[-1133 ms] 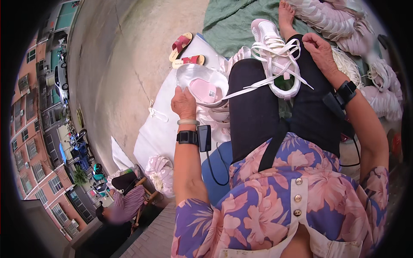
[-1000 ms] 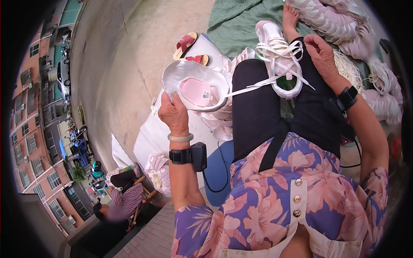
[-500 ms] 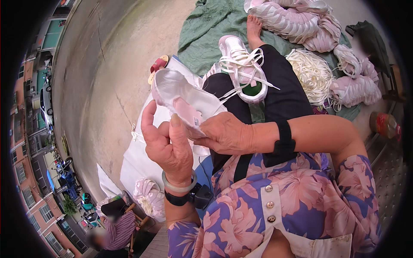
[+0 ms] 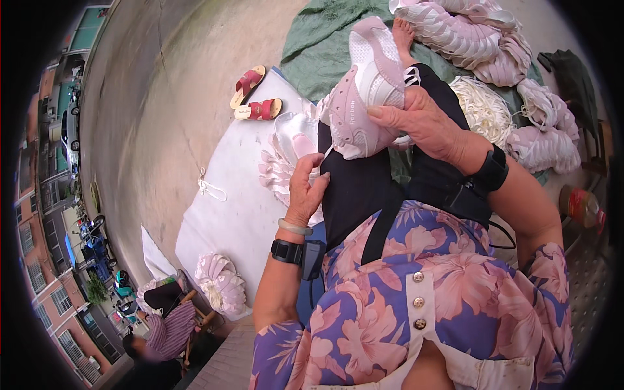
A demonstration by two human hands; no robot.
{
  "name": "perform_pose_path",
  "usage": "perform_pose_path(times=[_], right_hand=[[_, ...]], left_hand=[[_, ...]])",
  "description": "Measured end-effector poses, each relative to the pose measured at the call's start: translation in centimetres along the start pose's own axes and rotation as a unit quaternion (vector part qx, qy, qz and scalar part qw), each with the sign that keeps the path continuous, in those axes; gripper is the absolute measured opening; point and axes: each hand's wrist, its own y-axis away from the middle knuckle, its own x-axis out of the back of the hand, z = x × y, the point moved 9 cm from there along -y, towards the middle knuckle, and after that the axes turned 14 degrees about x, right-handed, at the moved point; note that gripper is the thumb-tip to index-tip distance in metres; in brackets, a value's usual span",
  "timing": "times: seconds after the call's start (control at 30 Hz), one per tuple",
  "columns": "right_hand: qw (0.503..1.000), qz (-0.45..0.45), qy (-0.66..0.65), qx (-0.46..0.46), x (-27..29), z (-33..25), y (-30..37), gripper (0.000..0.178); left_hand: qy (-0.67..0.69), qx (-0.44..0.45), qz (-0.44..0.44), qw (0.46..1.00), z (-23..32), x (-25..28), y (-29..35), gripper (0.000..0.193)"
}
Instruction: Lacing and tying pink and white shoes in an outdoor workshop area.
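Note:
In my right hand (image 4: 429, 123) is a pink-and-white sneaker upper (image 4: 367, 91), gripped at its right edge with the thumb on its outer side. It stands tilted above my black-trousered lap, and small eyelets run down its left edge. My left hand (image 4: 307, 188) is just below and left of it, index finger and thumb apart. A thin white strip shows by the left fingertips; whether they touch it I cannot tell. Beside that hand lies a bunch of pink-and-white uppers (image 4: 276, 172). White lace (image 4: 411, 76) peeks out behind the held upper, which hides most of my lap there.
Red slippers (image 4: 259, 109) lie on the white sheet (image 4: 227, 156). Bundled uppers (image 4: 468, 39) and a heap of white laces (image 4: 484, 107) rest on the green cloth (image 4: 318, 39). More uppers (image 4: 221, 283) are lower left, near a seated person (image 4: 172, 331). A bottle (image 4: 578, 205) stands at right.
My right hand has moved up and right, and the upper in it now shows its outer side. My left hand has dropped away from it. The laced shoe on my lap is now mostly hidden.

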Motion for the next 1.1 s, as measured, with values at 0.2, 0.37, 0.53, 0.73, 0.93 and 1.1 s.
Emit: perform_pose_path(times=[0.2,0.37,0.53,0.73,0.93,1.1], right_hand=[[0.956,-0.288,0.014,0.056,-9.9,1.4,1.5,0.028],[0.947,-0.318,-0.013,-0.043,-8.7,1.7,4.5,0.025],[0.977,-0.117,-0.140,-0.112,-1.3,0.8,6.4,0.026],[0.967,-0.004,-0.243,-0.080,4.2,1.1,6.7,0.035],[0.972,0.053,-0.215,-0.079,6.7,2.1,7.1,0.038],[0.989,0.107,-0.023,-0.101,8.9,3.8,7.4,0.037]], left_hand=[[0.021,0.072,-0.072,0.995,0.1,-1.9,0.8,0.039],[-0.007,0.023,-0.048,0.999,1.8,-1.6,3.1,0.034],[-0.024,0.021,-0.115,0.993,4.2,-3.1,3.2,0.025],[-0.060,0.026,-0.134,0.989,6.4,-6.4,-0.4,0.019],[-0.069,0.038,-0.048,0.996,7.0,-6.2,0.3,0.023],[-0.055,0.042,-0.009,0.998,8.1,-6.0,-0.5,0.025]])
